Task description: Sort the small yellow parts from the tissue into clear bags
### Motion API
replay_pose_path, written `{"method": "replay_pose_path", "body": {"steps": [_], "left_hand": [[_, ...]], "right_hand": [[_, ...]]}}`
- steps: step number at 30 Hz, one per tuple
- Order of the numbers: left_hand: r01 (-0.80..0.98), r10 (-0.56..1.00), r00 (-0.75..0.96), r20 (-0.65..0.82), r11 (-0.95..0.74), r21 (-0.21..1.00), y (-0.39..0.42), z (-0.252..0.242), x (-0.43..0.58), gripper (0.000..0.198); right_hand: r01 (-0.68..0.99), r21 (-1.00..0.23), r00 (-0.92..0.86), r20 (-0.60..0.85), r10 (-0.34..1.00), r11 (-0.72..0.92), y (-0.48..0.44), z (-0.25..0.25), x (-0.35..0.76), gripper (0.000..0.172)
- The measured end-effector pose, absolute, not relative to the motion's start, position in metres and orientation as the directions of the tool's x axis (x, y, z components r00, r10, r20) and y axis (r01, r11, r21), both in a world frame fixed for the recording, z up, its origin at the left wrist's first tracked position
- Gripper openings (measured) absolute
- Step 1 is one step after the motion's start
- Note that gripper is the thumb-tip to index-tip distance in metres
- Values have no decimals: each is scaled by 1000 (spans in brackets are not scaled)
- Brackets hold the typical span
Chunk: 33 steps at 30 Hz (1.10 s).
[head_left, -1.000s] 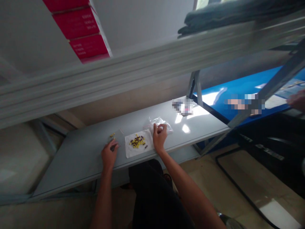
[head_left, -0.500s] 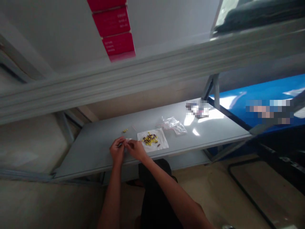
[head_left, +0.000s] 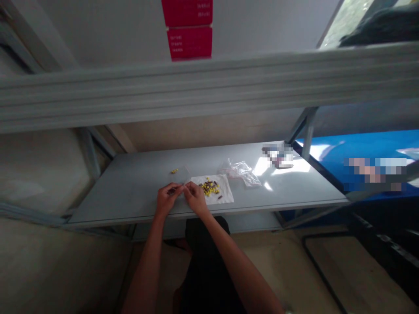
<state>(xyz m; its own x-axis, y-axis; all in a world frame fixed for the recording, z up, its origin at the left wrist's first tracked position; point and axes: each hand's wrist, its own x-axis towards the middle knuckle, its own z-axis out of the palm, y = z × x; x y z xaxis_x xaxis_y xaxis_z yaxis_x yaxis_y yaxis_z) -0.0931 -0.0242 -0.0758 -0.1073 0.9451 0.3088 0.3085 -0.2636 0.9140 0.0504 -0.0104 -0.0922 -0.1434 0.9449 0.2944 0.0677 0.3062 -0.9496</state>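
Note:
My left hand [head_left: 166,198] and my right hand [head_left: 195,198] meet above the near edge of a grey shelf board [head_left: 131,192], fingertips pinched together on something small between them, perhaps a clear bag; I cannot make it out. Just right of my right hand lies a white sheet [head_left: 220,195] with a heap of yellow and dark small pieces [head_left: 210,187]. A few yellow pieces [head_left: 174,171] lie apart, farther back on the left. A crumpled pile of clear plastic bags [head_left: 241,170] rests to the right of the sheet.
A grey shelf beam [head_left: 209,91] crosses overhead, with red boxes [head_left: 188,28] above it. A metal upright [head_left: 304,131] stands at the board's right end, beside a blue surface [head_left: 356,150]. Bare floor [head_left: 294,270] lies below, with my dark-clad legs under the board.
My right hand came left from the plastic bags to meet my left hand, and both now pinch together in front of the white sheet. The camera view has swung leftward.

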Motion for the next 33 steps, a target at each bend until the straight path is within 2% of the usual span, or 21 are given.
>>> {"method": "replay_pose_path", "body": {"steps": [5, 11, 15, 18, 22, 25, 27, 29, 33], "left_hand": [[335, 961, -45, 273, -243, 910, -26, -76, -93, 28], [465, 955, 120, 270, -295, 835, -23, -75, -91, 29], [575, 940, -77, 333, -231, 785, -22, -79, -91, 24], [591, 900, -240, 363, -161, 790, -23, -82, -91, 19], [497, 895, -243, 374, -216, 840, -27, -80, -93, 21], [426, 870, -257, 422, -290, 857, -25, -80, -94, 24], [348, 850, -320, 419, -306, 886, -19, -84, -96, 30], [248, 866, -337, 369, -296, 922, -12, -90, -98, 38], [106, 926, -267, 266, -246, 963, -4, -101, -102, 47]], "right_hand": [[216, -915, -70, 332, 941, 339, -15, -90, 51, 40], [339, -879, -48, 338, 940, 334, -20, -89, 47, 30], [420, -833, -20, 389, 921, 361, -24, -90, 45, 24], [433, -842, 71, 389, 919, 323, -25, -90, 42, 18], [352, -885, 100, 360, 928, 306, -19, -88, 42, 6], [299, -869, 37, 423, 905, 394, -10, -75, 48, 9], [255, -827, -74, 500, 863, 501, -1, -60, 54, 14], [203, -772, -210, 566, 797, 602, 9, -44, 60, 18], [102, -665, -423, 645, 637, 740, 29, -18, 71, 26]]}}
